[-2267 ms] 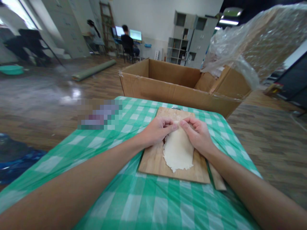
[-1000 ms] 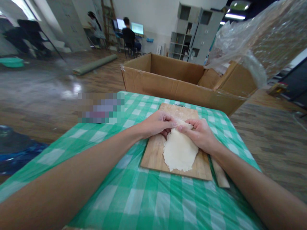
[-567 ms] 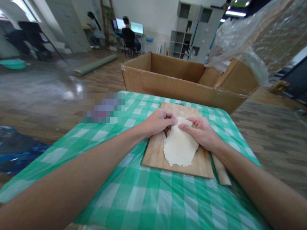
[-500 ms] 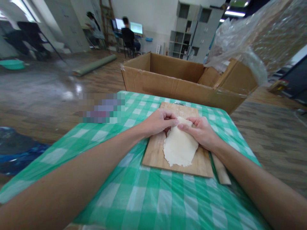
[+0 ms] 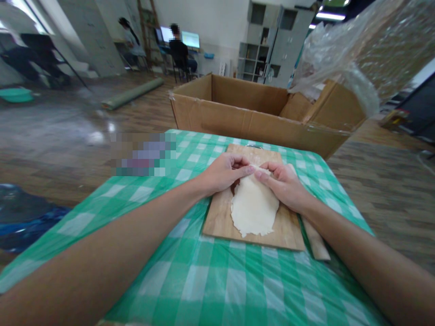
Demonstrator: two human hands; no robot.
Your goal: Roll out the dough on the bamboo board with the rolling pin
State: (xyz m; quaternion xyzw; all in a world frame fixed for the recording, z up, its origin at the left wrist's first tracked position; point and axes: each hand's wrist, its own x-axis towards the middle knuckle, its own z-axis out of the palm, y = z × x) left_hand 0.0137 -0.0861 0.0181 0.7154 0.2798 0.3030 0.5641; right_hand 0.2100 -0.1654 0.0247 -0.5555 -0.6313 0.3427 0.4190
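Note:
A thin, pale sheet of dough (image 5: 255, 206) with a ragged near edge lies over a wooden cutting board (image 5: 217, 222). My left hand (image 5: 228, 173) pinches the sheet's far edge between thumb and fingers. Just to its right, my right hand (image 5: 283, 184) grips the same edge, thumb on top. Both sets of fingertips are close together, and they hide part of that edge. Along the board's right side lies a wooden rolling pin (image 5: 317, 244), partly covered by my right wrist and forearm.
A green-and-white checked cloth (image 5: 190, 280) covers the table. Beyond it stands a big cardboard box (image 5: 244, 115) with clear plastic wrap (image 5: 343, 59) at its right. A blurred-out item (image 5: 146, 154) is at the table's left edge. Two people sit far back.
My fingers have shifted slightly along the dough's far edge, and my thumbs are closer together. The far edge looks more bunched under my fingertips. The view has moved a little.

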